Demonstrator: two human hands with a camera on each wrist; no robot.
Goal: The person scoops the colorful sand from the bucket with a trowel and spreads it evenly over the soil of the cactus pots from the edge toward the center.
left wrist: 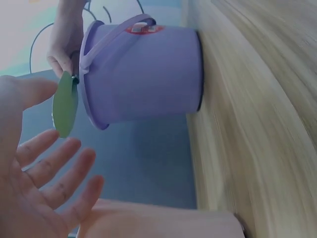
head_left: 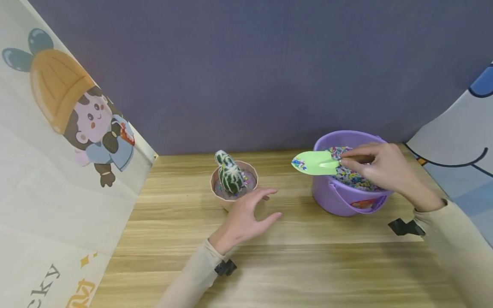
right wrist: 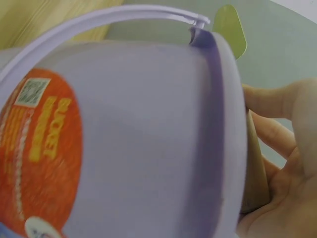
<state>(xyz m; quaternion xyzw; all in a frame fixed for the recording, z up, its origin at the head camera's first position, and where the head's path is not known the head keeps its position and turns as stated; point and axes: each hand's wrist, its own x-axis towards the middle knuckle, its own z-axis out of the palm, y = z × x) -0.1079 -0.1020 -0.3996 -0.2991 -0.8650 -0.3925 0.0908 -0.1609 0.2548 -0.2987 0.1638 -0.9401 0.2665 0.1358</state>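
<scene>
My right hand (head_left: pixel 379 167) grips the handle of a small green trowel (head_left: pixel 317 163) over the rim of a purple bucket (head_left: pixel 343 199). A few coloured pebbles lie at the trowel's tip, which points left. Multicoloured pebbles (head_left: pixel 356 177) fill much of the bucket. In the right wrist view the brown trowel handle (right wrist: pixel 255 173) shows between my fingers, partly hidden by the rim. My left hand (head_left: pixel 244 220), fingers spread and holding nothing, is beside a pinkish pot (head_left: pixel 252 167). A cactus (head_left: pixel 230 177) with white fuzz stands in it, in greyish soil with some coloured pebbles.
The wooden tabletop (head_left: pixel 292 265) runs back to a dark blue-grey panel (head_left: pixel 269 77). A white panel with a cartoon figure (head_left: pixel 94 115) borders the left, and another printed panel (head_left: pixel 458 132) rises at the right. The bucket's handle (head_left: pixel 354 207) hangs down in front.
</scene>
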